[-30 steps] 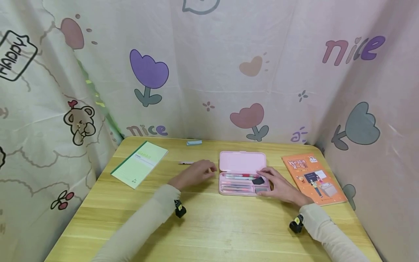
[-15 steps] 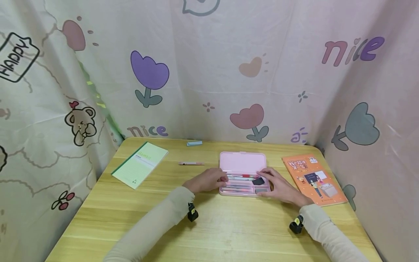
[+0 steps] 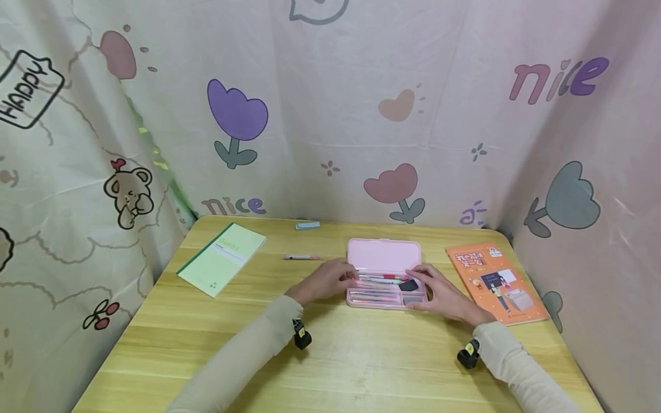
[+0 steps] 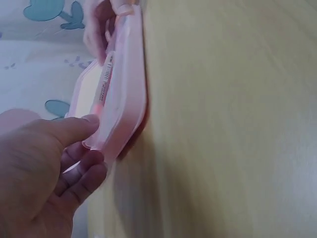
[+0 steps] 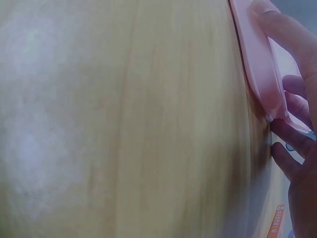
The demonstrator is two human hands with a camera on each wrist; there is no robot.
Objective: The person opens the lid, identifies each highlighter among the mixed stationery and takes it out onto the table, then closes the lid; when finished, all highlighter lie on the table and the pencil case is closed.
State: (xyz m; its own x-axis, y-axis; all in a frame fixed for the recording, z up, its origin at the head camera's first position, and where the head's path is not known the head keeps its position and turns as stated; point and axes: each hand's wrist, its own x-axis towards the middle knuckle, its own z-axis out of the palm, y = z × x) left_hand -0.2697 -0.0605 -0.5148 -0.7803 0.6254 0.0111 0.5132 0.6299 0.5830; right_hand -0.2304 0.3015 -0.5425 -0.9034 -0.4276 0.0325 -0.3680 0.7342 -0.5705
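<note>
Several pens [image 3: 384,281] in open pink case [image 3: 384,256]; looks mostly packed, lid unclosed, loose pen [image 3: 302,257] left of case. My right hand [image 3: 445,295] pinches its right end; left hand [image 3: 326,281] at left end, grip: can't tell.

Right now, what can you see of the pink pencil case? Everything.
The pink pencil case looks like plastic, rounded at the corners. It lies on the wooden table, lid open and tipped back. Pens and a black item sit in its divided base. The right hand grips its right end; the left hand is at its left end, contact unclear.
</note>
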